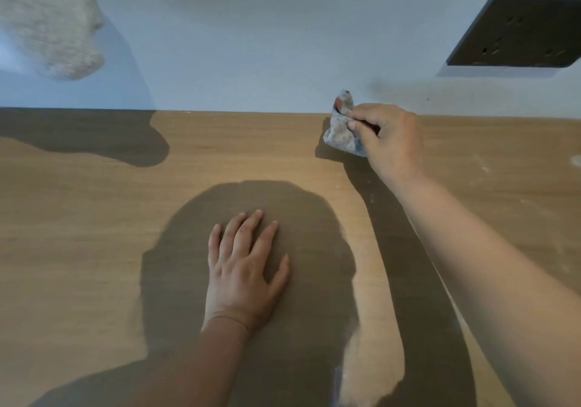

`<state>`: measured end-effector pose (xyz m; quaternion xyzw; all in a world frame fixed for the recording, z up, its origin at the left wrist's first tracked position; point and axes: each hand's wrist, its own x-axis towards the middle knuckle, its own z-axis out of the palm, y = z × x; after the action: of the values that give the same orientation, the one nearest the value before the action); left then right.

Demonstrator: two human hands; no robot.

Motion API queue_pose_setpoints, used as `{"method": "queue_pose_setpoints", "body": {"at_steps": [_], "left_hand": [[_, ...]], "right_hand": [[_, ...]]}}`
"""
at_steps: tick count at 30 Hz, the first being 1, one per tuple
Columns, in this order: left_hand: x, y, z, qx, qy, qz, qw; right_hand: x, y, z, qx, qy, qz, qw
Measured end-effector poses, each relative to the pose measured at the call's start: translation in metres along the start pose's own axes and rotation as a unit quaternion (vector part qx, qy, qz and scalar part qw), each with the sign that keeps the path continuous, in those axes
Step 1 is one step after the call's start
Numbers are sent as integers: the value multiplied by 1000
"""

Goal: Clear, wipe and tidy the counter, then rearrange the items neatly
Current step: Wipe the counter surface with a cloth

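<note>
Cloth (341, 129), bunched, sits at the desk's (94, 224) far edge against the wall (251, 44), pinched in the right hand (390, 142). Left hand (243, 268) lies flat, fingers straight. Pale dust (534, 173) to the right could be missed if wiping stops short.
</note>
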<state>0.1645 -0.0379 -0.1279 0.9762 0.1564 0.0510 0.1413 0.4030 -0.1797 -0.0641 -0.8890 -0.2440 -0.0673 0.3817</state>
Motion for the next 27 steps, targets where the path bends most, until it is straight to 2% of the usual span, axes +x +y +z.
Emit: {"method": "queue_pose_setpoints", "body": {"at_steps": [7, 13, 19, 27], "left_hand": [[1, -1, 2, 5, 11, 4, 1000], [0, -2, 4, 5, 21, 6, 1000], [0, -1, 3, 4, 21, 5, 1000], [1, 0, 3, -2, 24, 2, 1000]], "right_hand": [[34, 20, 34, -39, -49, -31, 998], [32, 31, 57, -12, -68, 5, 998], [8, 25, 54, 33, -77, 48, 995], [-72, 8, 41, 62, -71, 29, 995]]}}
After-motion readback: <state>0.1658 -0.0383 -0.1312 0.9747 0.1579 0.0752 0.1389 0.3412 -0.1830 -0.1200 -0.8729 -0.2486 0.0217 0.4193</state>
